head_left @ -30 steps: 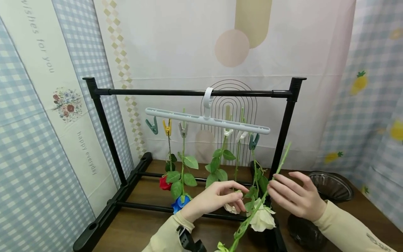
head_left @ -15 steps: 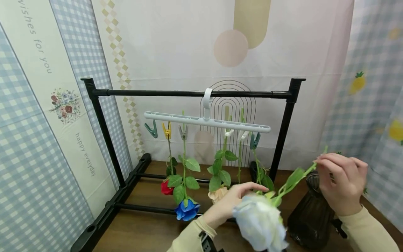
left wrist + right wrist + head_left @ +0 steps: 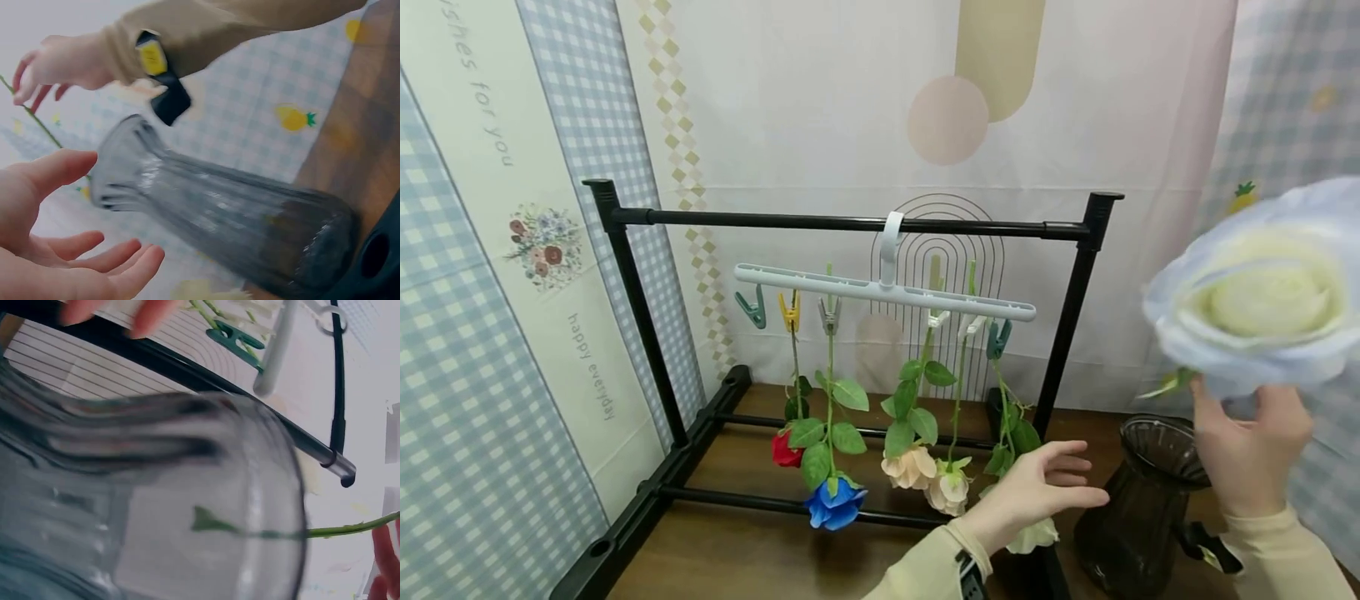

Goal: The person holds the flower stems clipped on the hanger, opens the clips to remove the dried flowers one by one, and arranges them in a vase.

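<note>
A rose [image 3: 1262, 292] with pale blue and white petals is held upright at the right, my right hand [image 3: 1251, 446] pinching its green stem [image 3: 350, 530]. Below it stands a dark, clear ribbed vase [image 3: 1131, 517] with a flared mouth. In the right wrist view the stem's lower end shows through the glass near the mouth. Beside the vase is my left hand [image 3: 1037, 492], fingers spread and holding nothing. The left wrist view has its fingers close to the vase [image 3: 237, 212]; whether they touch cannot be told.
A black rack [image 3: 842, 221] carries a light blue hanger [image 3: 880, 290] with clips. Stems hang upside down from it, among them a red rose [image 3: 786, 448], a blue rose [image 3: 835, 504] and peach flowers [image 3: 910, 467]. A green clip [image 3: 752, 308] at its left end holds nothing.
My right hand has carried the rose right, and the flower has swung from hanging low to upright above the vase. The left hand has moved right, toward the vase.
</note>
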